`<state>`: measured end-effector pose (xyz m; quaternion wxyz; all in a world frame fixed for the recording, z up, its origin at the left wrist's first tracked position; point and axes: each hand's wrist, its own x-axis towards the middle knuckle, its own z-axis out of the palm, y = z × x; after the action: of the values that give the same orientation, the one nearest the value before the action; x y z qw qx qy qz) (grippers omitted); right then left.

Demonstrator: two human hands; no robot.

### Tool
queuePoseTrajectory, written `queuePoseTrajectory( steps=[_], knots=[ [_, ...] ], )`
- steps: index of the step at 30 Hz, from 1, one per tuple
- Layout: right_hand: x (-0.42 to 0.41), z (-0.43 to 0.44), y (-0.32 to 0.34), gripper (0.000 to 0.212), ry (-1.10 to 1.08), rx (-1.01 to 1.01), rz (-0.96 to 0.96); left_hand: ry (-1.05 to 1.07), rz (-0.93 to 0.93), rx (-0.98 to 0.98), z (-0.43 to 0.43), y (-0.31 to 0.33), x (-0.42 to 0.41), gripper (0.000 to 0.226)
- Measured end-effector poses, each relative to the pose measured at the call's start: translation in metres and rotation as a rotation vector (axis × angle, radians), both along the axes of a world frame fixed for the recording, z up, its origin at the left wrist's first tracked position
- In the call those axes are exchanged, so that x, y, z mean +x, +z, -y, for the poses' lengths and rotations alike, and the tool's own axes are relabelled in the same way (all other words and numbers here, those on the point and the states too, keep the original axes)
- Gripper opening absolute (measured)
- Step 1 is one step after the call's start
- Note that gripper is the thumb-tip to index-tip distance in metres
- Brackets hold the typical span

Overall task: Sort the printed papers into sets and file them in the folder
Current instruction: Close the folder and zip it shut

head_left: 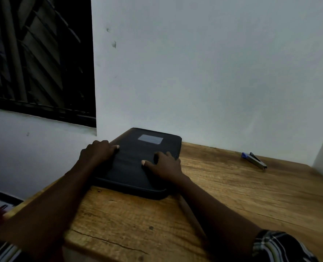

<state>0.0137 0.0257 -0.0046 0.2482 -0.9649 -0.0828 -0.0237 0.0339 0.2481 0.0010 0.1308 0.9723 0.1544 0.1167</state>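
A closed black folder (pixel 136 163) with a pale label near its far end lies flat at the back left of the wooden table (pixel 232 195), close to the wall. My left hand (pixel 98 151) rests on the folder's left edge, fingers bent over it and thumb on the cover. My right hand (pixel 164 165) lies flat on the cover near the right edge, fingers spread. No printed papers are visible.
A blue and black stapler (pixel 254 160) lies at the back right of the table near the wall. A white wall stands right behind the folder, with a dark window (pixel 37 57) to the left. The table's left edge runs beside my left forearm.
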Motion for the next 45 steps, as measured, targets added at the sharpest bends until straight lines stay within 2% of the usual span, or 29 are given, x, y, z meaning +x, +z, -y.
queuePoseTrajectory(
  steps=[2,5,8,11,15,20,25,31,34,39,42,45],
  knots=[
    [-0.007,0.019,0.008,0.073,0.043,0.134,0.027,0.001,-0.002,0.022,0.002,0.002,-0.002,0.056],
    [-0.013,0.063,0.017,0.068,-0.009,0.285,0.105,-0.017,0.007,0.045,0.003,0.005,0.0,0.058],
    [-0.014,0.113,0.017,0.063,-0.113,0.257,0.16,-0.098,0.054,0.033,0.024,0.006,0.012,0.065],
    [-0.017,0.169,0.012,0.058,-0.266,0.253,0.234,-0.273,0.111,0.021,0.082,0.011,0.021,0.062],
    [-0.025,0.232,0.005,0.05,-0.512,0.184,0.409,-0.43,0.072,0.024,0.168,0.012,0.025,0.066],
    [-0.013,0.277,-0.002,0.058,-0.684,0.28,0.295,-0.555,0.031,-0.04,0.243,0.001,0.025,0.063],
    [0.013,0.292,-0.003,0.061,-0.679,0.297,0.285,-0.555,-0.002,0.094,0.263,-0.013,0.026,0.062],
    [0.036,0.297,-0.001,0.047,-0.698,0.165,0.269,-0.555,0.017,0.069,0.261,-0.01,0.024,0.062],
    [0.049,0.293,-0.002,0.039,-0.704,0.129,0.237,-0.556,0.011,-0.045,0.261,-0.001,0.028,0.062],
    [0.062,0.274,-0.005,0.024,-0.599,0.096,0.25,-0.553,0.068,-0.399,0.238,0.025,0.037,0.06],
    [0.065,0.249,-0.005,0.029,-0.478,0.074,0.293,-0.471,0.16,-0.395,0.219,0.027,0.037,0.052],
    [0.071,0.22,-0.007,0.033,-0.391,0.095,0.314,-0.428,0.163,-0.45,0.209,0.023,0.037,0.047]
  ],
)
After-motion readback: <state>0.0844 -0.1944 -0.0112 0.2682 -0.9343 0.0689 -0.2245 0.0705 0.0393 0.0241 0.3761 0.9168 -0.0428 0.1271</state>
